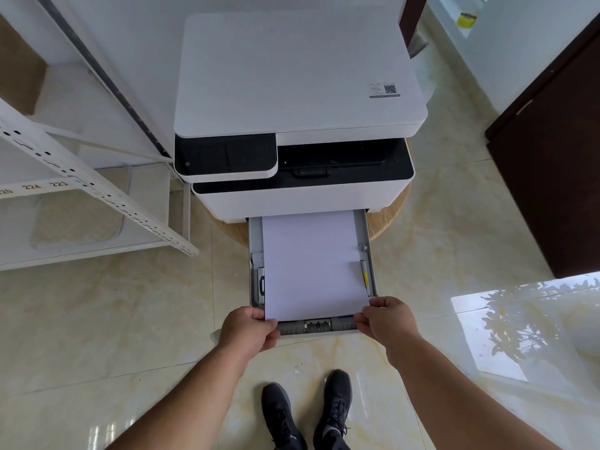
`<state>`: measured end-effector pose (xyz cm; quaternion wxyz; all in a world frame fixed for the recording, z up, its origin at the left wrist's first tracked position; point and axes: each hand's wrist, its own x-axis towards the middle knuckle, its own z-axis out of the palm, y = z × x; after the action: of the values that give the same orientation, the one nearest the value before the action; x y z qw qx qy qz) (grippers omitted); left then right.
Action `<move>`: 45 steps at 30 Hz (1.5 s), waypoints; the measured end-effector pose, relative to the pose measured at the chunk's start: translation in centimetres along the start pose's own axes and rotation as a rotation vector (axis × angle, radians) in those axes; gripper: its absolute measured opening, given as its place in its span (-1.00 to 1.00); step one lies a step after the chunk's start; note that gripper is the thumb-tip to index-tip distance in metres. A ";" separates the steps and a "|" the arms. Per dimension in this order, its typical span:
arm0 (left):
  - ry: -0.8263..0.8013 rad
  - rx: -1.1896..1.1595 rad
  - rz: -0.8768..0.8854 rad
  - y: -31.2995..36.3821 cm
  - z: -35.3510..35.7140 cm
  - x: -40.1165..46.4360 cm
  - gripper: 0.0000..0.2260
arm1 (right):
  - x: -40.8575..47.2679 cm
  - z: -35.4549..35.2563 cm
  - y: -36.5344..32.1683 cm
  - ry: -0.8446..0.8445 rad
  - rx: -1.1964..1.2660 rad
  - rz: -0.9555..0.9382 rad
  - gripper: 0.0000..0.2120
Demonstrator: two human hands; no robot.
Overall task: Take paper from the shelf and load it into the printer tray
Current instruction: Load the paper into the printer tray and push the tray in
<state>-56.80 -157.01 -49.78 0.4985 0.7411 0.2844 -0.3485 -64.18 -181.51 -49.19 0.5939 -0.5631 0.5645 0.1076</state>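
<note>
A white and black printer (298, 102) stands on a round wooden stand, its grey paper tray (368, 254) pulled out toward me. A stack of white paper (311, 264) lies in the tray, slightly skewed, with its near edge raised over the tray's front. My left hand (248, 329) pinches the paper's near left corner. My right hand (386, 319) pinches the near right corner. Both hands rest at the tray's front rail.
A white metal shelf (97, 190) stands to the left of the printer. A dark wooden door (552, 164) is at the right. My two black shoes (308, 414) stand on the glossy tiled floor below the tray.
</note>
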 end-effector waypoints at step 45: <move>0.016 1.251 0.972 -3.3 3.0 -0.9 -0.67 | -2.2 3.3 4.9 -0.090 -1.455 -1.020 -0.67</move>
<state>-60.58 -158.75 -51.63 0.0838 0.9274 -0.3162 -0.1814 -66.88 -176.15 -51.02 0.0863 -0.9790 0.0128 0.1841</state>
